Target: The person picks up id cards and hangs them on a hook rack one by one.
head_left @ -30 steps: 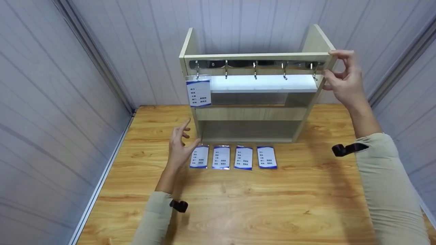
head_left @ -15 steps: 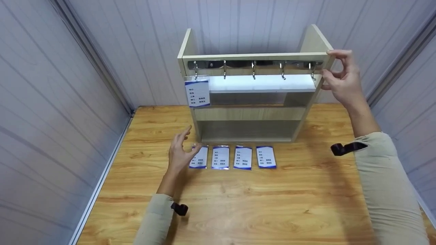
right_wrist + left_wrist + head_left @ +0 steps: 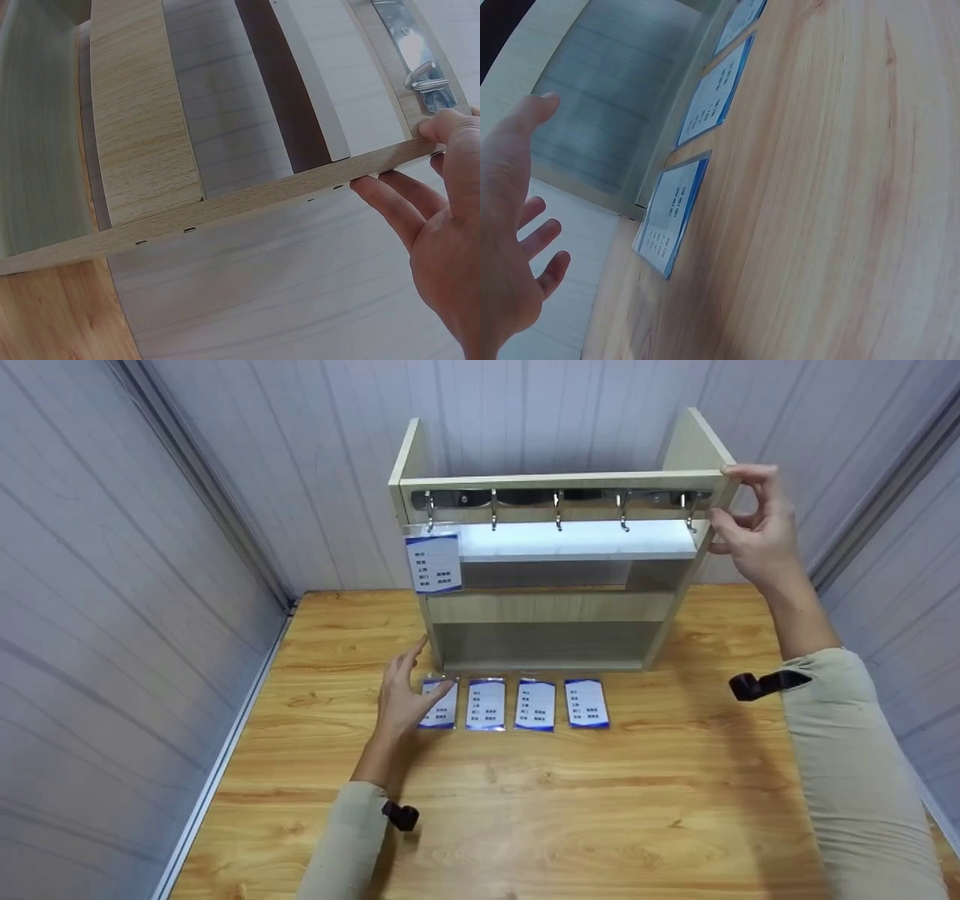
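Observation:
In the head view my left hand (image 3: 401, 701) hovers with spread fingers at the leftmost badge card (image 3: 444, 712), its thumb partly covering the card. From the left wrist view, the hand (image 3: 506, 225) holds nothing and is apart from the nearest badge card (image 3: 673, 214). My right hand (image 3: 763, 536) grips the upper right side panel of a wooden shelf unit (image 3: 555, 609); in the right wrist view thumb and fingers of that hand (image 3: 450, 232) pinch the panel edge (image 3: 259, 191). One badge card (image 3: 435, 564) hangs from the leftmost hook (image 3: 430, 506).
Several blue-and-white badge cards lie in a row before the shelf, the rightmost card (image 3: 586, 703) slightly turned. A metal hook strip (image 3: 525, 499) runs along the shelf's top front. Panelled walls (image 3: 135, 585) enclose the wooden tabletop (image 3: 562, 817).
My left hand has come down and slightly right, its thumb now over the leftmost lying card. The right hand keeps its grip on the shelf panel.

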